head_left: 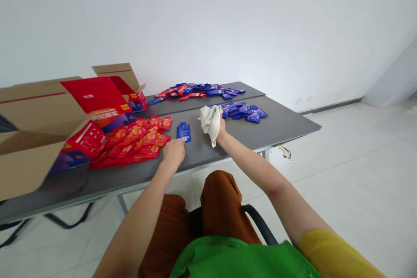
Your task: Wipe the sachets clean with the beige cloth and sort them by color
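My left hand (173, 154) rests on the grey table top (273, 124), its fingertips at the lower end of a blue sachet (183, 132) with a white label. I cannot tell whether the fingers grip it. My right hand (222, 128) holds a crumpled off-white cloth (210, 124) up against the table. A heap of red sachets (130, 141) lies left of my left hand. Blue sachets (243, 111) lie in a heap just beyond my right hand. Farther back, a spread of mixed red and blue sachets (198, 91) lies out of reach of both hands.
An open cardboard box (42, 126) with red printed cartons (96, 97) overhangs the table's left side. A black chair arm (259, 222) curves beside my knee. A white sheet with a thin cable (284, 154) lies on the tiled floor to the right.
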`<state>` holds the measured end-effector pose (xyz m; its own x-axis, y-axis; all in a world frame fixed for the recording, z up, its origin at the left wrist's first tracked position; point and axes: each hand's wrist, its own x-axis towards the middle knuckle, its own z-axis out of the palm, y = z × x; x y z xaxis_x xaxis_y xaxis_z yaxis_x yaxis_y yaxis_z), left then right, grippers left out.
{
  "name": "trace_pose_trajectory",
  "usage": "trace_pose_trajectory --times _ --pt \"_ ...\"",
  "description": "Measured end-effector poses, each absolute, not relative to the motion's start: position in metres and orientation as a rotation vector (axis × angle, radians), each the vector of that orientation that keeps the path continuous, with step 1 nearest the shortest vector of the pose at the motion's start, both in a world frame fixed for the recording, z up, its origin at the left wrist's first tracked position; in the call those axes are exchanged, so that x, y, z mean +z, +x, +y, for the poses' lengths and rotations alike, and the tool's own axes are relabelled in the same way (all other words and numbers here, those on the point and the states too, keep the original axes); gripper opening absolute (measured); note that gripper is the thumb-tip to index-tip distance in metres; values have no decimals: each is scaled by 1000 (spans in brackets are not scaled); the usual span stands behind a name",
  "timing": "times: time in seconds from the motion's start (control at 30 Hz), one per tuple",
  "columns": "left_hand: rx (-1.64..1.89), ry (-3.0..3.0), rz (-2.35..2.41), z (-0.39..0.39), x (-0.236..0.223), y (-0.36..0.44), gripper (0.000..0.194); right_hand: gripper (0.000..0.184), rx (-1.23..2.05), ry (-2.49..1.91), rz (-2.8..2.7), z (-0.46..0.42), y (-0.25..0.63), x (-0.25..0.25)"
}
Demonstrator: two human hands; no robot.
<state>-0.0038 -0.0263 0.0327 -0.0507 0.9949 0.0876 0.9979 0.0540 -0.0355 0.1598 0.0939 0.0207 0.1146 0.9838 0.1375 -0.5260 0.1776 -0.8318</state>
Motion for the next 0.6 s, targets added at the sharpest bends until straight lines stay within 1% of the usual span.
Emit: trace_pose_trajectory --times 0.13,0.17,0.23,0.27,0.33,0.43,0.53,0.6 --pt "-279 -1880 -2264 -37 20 12 44 50 1213 -856 -1134 79 123 7" --pt "-328 -1876 -2258 -41 17 17 44 49 1178 -882 -1261 74 114 2" --pt "-369 -1876 -2300 -45 11 24 40 56 870 -959 -1946 70 101 -6" --pt "-403 -1848 -2334 -46 10 26 40 54 742 -936 -2203 71 97 -8" --pt "-466 -1767 -2399 -45 11 31 42 49 537 -901 -2502 77 92 -8" --pt "-517 -1692 -2434 -36 16 37 40 48 424 -970 -2641 92 89 2" --pt "-511 -1695 -2426 -27 18 40 38 51 443 -1088 -2634 103 81 11" --pt "-496 -1701 -2423 -23 16 40 37 51 489 -1068 -2643 104 81 14"
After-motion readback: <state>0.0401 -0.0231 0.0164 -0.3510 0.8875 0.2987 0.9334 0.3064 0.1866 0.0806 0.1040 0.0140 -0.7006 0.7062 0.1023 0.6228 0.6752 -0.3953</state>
